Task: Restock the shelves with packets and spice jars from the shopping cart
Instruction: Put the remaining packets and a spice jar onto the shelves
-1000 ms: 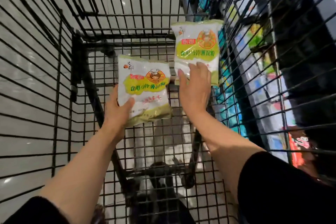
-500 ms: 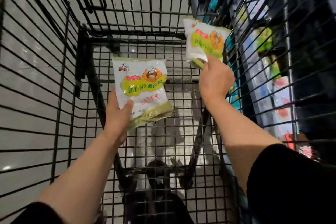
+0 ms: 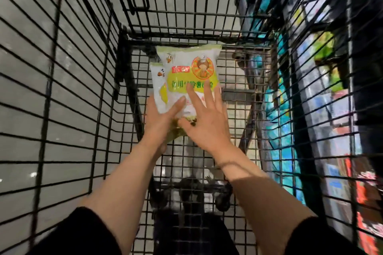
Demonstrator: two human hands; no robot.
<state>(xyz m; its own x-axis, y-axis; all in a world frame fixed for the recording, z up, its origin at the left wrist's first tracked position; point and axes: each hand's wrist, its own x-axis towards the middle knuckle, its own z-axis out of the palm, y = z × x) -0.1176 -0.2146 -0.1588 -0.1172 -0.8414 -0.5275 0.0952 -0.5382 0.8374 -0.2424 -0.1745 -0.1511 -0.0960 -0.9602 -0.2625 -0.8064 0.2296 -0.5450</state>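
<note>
- Packets: front packet [image 3: 187, 72] overlaps a back packet [image 3: 158, 89], both held upright over the cart [image 3: 83, 58] floor, between the two hands
- left hand [image 3: 159, 122] grips the pair from below, thumb across the front
- right hand [image 3: 207, 122] lies flat on the front packet, fingers [image 3: 194, 97] straight and spread
- wire walls close on both sides (open room above the floor mesh)
- back packet mostly covered; packets' lower edges hidden by the hands; shelves [image 3: 323, 89] at right blurred through the wire
</note>
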